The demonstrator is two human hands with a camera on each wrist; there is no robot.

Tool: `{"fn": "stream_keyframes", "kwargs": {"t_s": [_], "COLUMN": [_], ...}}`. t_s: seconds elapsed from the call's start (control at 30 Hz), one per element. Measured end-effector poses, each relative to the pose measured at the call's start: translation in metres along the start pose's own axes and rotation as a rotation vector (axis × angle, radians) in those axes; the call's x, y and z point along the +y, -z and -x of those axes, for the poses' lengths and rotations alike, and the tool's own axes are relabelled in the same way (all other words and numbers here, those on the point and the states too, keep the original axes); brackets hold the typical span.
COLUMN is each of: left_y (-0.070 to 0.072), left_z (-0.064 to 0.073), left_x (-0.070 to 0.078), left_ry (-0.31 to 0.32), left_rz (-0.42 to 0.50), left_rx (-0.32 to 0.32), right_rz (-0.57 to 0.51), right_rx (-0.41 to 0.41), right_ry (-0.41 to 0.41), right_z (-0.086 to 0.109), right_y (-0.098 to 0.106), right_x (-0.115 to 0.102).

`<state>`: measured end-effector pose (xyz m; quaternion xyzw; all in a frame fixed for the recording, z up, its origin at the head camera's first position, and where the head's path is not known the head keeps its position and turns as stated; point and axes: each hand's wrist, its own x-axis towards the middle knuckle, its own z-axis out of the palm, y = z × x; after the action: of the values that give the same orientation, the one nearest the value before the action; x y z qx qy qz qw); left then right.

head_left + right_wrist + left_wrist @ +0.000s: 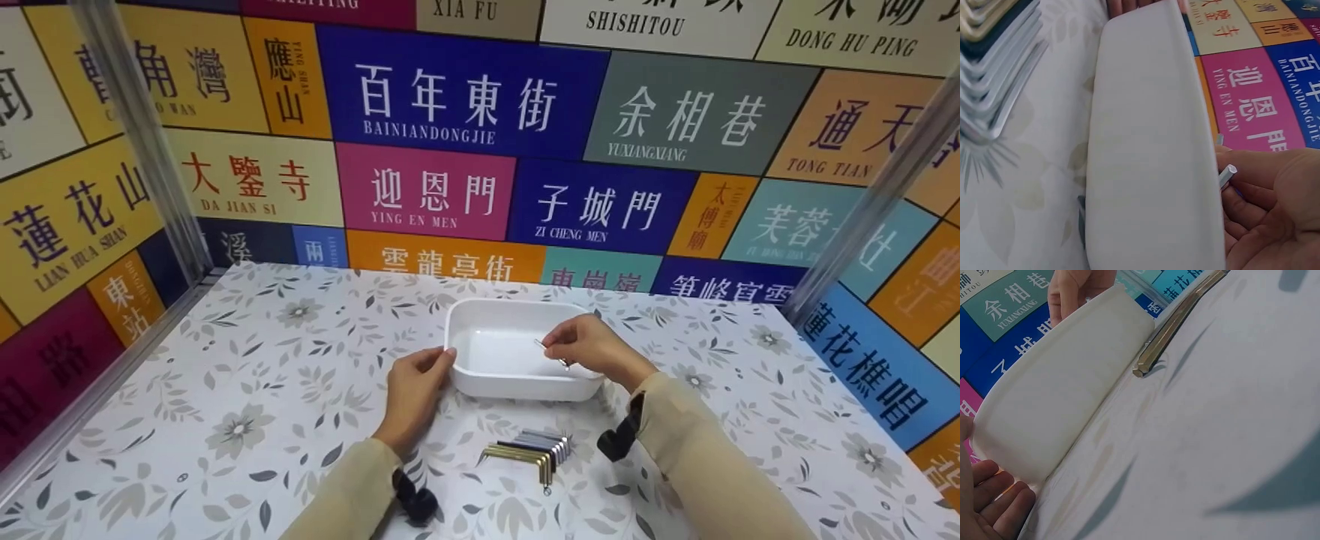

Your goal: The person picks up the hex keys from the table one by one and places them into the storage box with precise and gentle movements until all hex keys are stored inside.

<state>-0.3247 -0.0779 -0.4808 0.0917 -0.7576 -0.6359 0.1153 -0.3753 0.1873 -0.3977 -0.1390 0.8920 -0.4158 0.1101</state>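
A white rectangular plastic basin [517,387] stands on the table in the head view. My left hand [411,390] holds its left end, thumb at the rim and fingers against the outer wall, as the left wrist view also shows. Over the basin's right part, my right hand [600,349] pinches a small silver hex key [1228,175]; in the right wrist view its end pokes out beyond the rim. Between my forearms lies a row of nested L-shaped hex keys [517,454], gold, black and silver. The basin's inner floor is partly hidden by my right hand.
The table [315,450] wears a white cover with grey leaves and flowers. Behind it rises a wall of coloured street-name panels [427,191], with clear upright edges at left and right. Each wrist carries a black camera mount [415,501].
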Motion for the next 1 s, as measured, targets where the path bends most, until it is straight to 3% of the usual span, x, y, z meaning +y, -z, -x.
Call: {"fn": "stream_keyframes", "kwargs": {"t_s": [0.53, 0.77, 1.0], "left_y": [-0.001, 0.0, 0.001], "left_z": [-0.001, -0.001, 0.0], "left_x": [-0.002, 0.0, 0.002], "left_ry": [0.018, -0.007, 0.034], "left_rz": [0.025, 0.015, 0.003], "left_rx": [-0.008, -0.007, -0.02], "right_rz": [0.077, 0.212, 0.262], "right_rx": [0.047, 0.089, 0.094], "right_ry": [-0.11, -0.141, -0.17], "right_z": [-0.028, -0.038, -0.042], "right_y": [-0.004, -0.011, -0.02], "right_x": [0.012, 0.016, 0.02]}}
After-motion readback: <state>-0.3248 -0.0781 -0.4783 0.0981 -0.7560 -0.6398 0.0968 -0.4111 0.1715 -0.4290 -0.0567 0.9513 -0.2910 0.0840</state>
